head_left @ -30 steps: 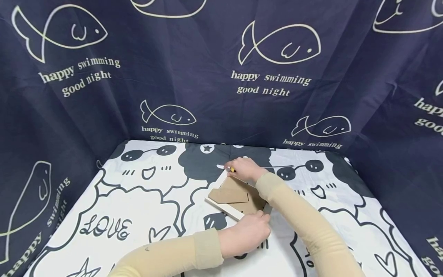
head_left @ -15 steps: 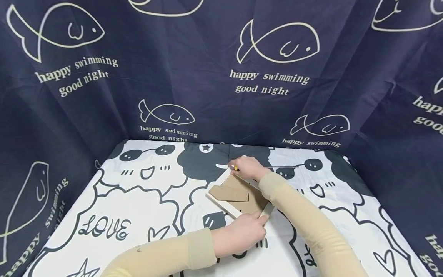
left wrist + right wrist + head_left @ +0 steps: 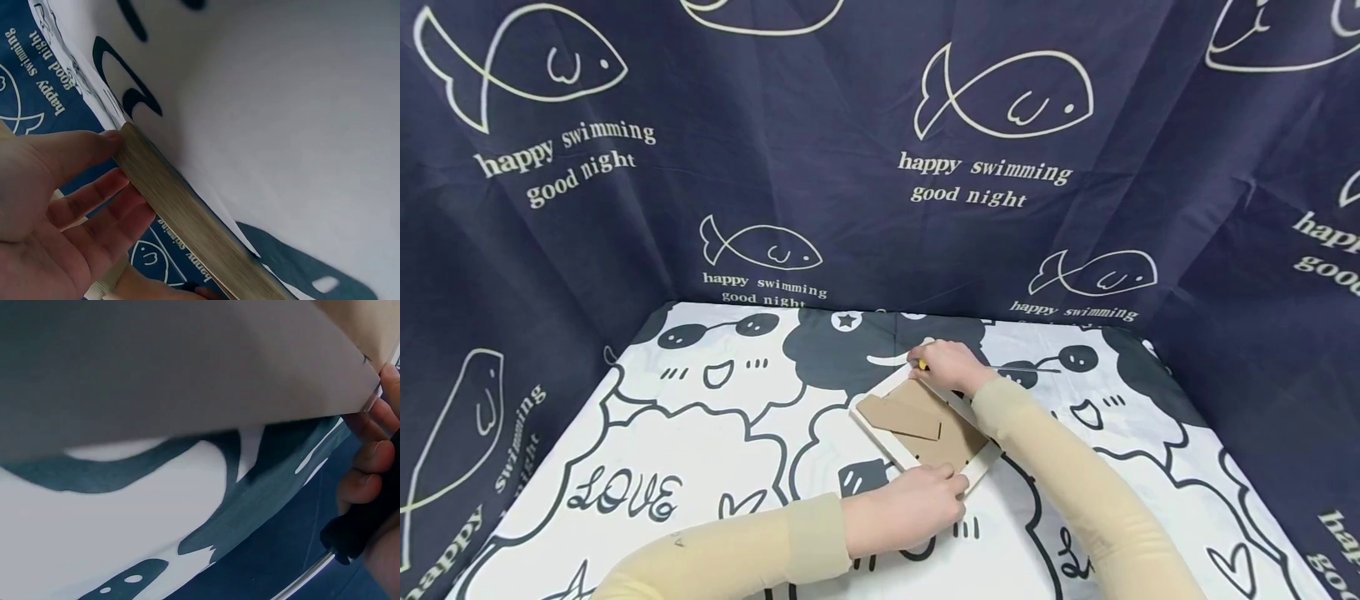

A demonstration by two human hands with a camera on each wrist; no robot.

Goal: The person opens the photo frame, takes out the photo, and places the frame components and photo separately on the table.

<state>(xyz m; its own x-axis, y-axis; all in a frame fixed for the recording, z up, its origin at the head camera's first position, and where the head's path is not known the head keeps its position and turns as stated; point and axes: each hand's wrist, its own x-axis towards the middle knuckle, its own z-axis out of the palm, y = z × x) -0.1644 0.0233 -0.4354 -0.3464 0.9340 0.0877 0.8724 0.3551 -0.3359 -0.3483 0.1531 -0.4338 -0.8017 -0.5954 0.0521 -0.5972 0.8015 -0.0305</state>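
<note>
A white-edged picture frame (image 3: 883, 446) shows its brown backing board (image 3: 958, 433), which carries a cardboard stand flap (image 3: 898, 417). My left hand (image 3: 910, 508) grips its near corner. In the left wrist view, the thumb and fingers pinch the frame's wood-grained side (image 3: 194, 215). My right hand (image 3: 951, 367) holds the far corner with its fingertips. In that same hand lies a screwdriver (image 3: 350, 537) with a black handle and some yellow at its end. Its thin metal shaft points away to the right. The front of the frame faces down, out of sight in the head view.
Beneath everything spreads a white tablecloth (image 3: 715, 450) with black cartoon drawings. Dark blue curtains (image 3: 865, 183) printed with fish and words stand behind the table and at both sides.
The frame has shifted slightly right and tilted, so more of its back and right edge shows. My right hand moved a little right with it; my left hand slid left along the near corner.
</note>
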